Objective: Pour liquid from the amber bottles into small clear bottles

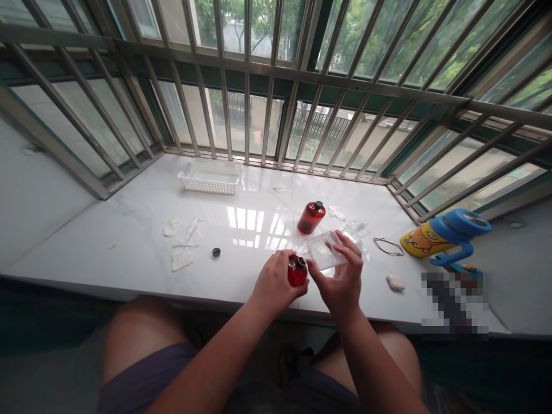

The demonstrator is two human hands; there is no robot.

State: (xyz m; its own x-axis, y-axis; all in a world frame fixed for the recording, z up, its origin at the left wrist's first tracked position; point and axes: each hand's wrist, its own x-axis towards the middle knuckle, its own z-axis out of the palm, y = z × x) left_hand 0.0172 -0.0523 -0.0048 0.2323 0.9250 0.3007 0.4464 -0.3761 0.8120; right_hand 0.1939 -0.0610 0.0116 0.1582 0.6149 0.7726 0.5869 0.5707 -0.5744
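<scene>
My left hand [276,280] is wrapped round a red translucent bottle [296,275] whose dark neck is uncapped. In my right hand [342,279] is a clear rectangular plastic container [324,250], tilted toward the bottle's mouth. Whether the container touches the neck, and what is in it, I cannot tell. A second red bottle [311,218] with a dark cap stands just beyond my hands. To the left, a small black cap [216,252] lies on the white ledge [241,270].
A white perforated basket [210,177] sits at the back left. Crumpled tissues [185,244] lie at left. On the right are a cord loop [388,246], a small pale case [395,282] and a yellow-and-blue flask [440,233]. Metal window bars [271,123] line the back.
</scene>
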